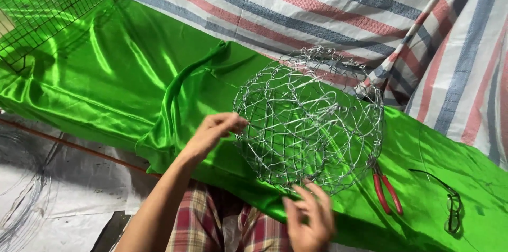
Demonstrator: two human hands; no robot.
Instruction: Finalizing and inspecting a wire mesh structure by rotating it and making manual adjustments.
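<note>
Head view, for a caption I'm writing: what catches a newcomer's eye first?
The round wire mesh basket at centre, on shiny green cloth. The left hand touches its left rim; the right hand is open below it. Red-handled pliers and eyeglasses lie to its right.

Makeshift wirework workshop: pliers (387,192), striped tarpaulin (328,3)

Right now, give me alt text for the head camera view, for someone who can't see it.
Two bare hands work a round wire basket on shiny green cloth: the left hand grips its rim, the right hand is at its lower edge. Red-handled pliers and glasses lie to the right, with a striped tarp behind.
</note>
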